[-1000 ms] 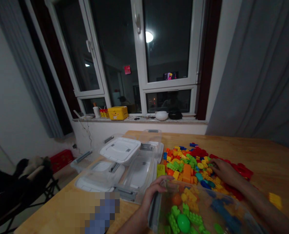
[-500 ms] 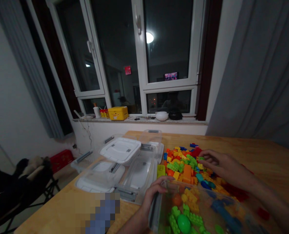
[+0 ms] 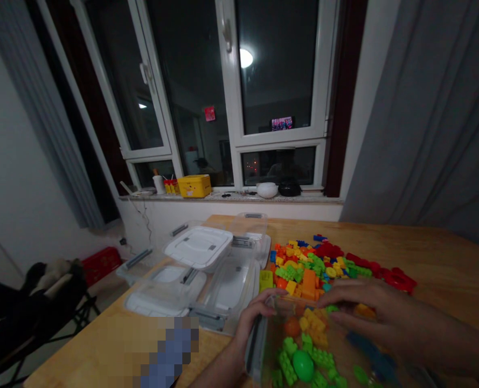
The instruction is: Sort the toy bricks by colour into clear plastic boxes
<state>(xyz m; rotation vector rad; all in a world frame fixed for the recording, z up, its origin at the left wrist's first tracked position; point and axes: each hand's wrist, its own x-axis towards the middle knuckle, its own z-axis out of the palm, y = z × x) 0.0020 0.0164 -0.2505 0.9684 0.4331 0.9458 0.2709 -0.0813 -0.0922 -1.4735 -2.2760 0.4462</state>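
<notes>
My left hand [image 3: 252,326] grips the left side of a clear plastic storage box [image 3: 259,353] at the table's near edge. Through its wall show green building blocks [image 3: 290,364], a green ball [image 3: 303,366], an orange ball [image 3: 292,326] and yellow blocks [image 3: 315,326]. Over the box is my right hand [image 3: 360,310], fingers pinched on a small green block [image 3: 331,309]. Behind the box spreads a pile of mixed building blocks [image 3: 299,264] in orange, yellow, green, blue and red. My right hand hides the pile's near right part.
Several clear boxes and white lids [image 3: 199,246] are stacked left of the pile on the wooden table [image 3: 437,258]. Red pieces [image 3: 398,279] lie to the right. Beyond the table, the window sill [image 3: 231,198] bears a yellow box [image 3: 194,186] and bowls [image 3: 267,189].
My right hand has come from the block pile down toward me, over the box, with a green block in its fingers. My left hand keeps its hold on the box.
</notes>
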